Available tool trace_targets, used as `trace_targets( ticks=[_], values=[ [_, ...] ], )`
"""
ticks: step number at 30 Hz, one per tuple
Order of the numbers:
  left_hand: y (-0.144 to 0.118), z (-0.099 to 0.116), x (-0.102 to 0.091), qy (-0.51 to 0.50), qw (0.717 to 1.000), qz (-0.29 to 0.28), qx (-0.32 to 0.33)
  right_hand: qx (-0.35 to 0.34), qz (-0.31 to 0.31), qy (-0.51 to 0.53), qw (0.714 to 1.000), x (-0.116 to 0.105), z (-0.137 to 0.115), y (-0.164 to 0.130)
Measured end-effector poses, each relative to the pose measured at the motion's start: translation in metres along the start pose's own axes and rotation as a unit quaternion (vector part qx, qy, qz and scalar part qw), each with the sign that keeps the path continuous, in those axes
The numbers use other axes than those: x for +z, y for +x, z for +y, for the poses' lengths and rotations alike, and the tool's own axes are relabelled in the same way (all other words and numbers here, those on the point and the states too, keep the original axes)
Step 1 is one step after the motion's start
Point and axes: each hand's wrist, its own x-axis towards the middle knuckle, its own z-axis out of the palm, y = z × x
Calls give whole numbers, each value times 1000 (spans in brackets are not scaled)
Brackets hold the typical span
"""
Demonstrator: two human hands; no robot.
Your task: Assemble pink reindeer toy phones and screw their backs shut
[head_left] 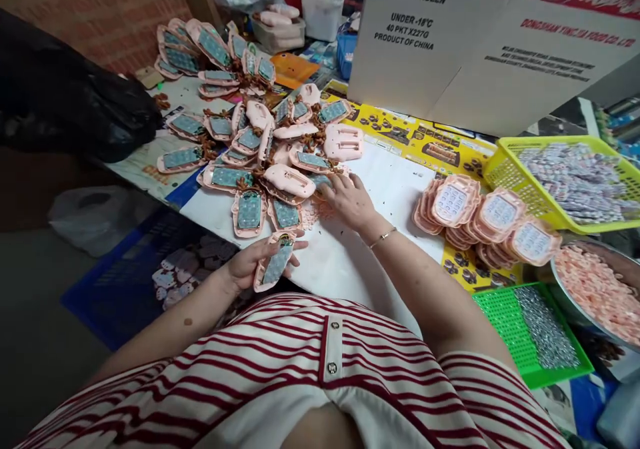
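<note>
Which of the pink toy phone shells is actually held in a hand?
The shell in the left hand, nearest the striped shirt; the others lie on the table.

We've got the loose shell pile [260, 149] spread over the table [390, 189], left of centre. Stacked shells [487, 222] sit right of it, yellow basket [565, 182] just behind them, green tray [533, 329] and metal bowl [600, 292] in front. Cardboard box [475, 42] stands at the back.

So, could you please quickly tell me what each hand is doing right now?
Left hand: closed around a pink toy phone shell, held at the table edge.
Right hand: open, holding nothing, fingers resting on the pile of pink shells.
</note>
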Motion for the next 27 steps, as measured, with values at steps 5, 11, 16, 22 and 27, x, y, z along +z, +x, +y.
trace_targets(
  ticks=[5,11,16,22,27],
  values=[
    [-4,12,10,-49,992,56,106,-40,14,-15,999,-5,9,38],
    [-14,40,25,-28,975,129,177,4,33,50,998,-32,24,77],
    [-22,60,21,7,963,168,209,53,23,98,993,-43,37,94],
    [-28,74,9,59,961,157,218,119,31,164,979,-41,46,80],
    [-31,68,9,50,961,163,217,155,65,198,966,-37,46,61]
  ],
)
